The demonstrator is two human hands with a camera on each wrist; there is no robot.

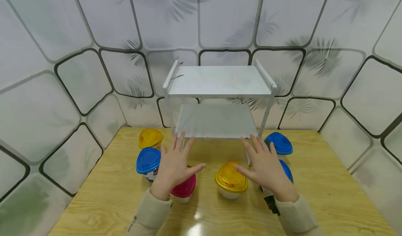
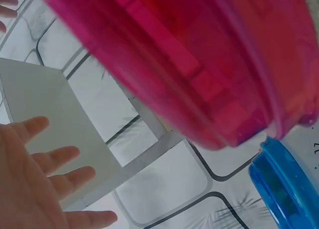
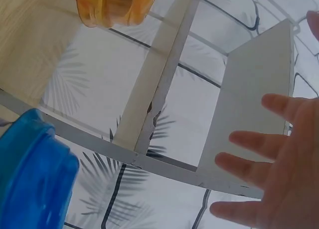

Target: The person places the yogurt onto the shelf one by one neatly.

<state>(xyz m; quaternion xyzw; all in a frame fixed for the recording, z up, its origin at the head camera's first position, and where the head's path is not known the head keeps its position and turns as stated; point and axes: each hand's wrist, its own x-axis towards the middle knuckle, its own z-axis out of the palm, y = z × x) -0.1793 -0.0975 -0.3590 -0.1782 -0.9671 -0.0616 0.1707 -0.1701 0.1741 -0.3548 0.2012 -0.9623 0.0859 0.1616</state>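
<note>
Both hands hover over the table with fingers spread and nothing held. My left hand [image 1: 174, 164] is above a tub with a magenta lid [image 1: 185, 186], beside a blue-lidded tub [image 1: 148, 161]; behind them is a yellow-lidded tub [image 1: 150, 138]. My right hand [image 1: 265, 166] is near another yellow-lidded tub [image 1: 231, 177], its thumb overlapping that lid in the head view; I cannot tell if they touch. It partly hides a blue-lidded tub [image 1: 286, 171], with one more blue-lidded tub [image 1: 278, 143] behind. In the left wrist view, the magenta lid [image 2: 199, 79] looms close to the spread fingers [image 2: 70, 186].
A white two-tier rack [image 1: 220, 80] stands at the back of the wooden table [image 1: 207, 215], its lower shelf [image 1: 216, 120] just beyond the fingertips. Patterned cloth walls [image 1: 229, 16] with leaf prints enclose the table behind and at both sides.
</note>
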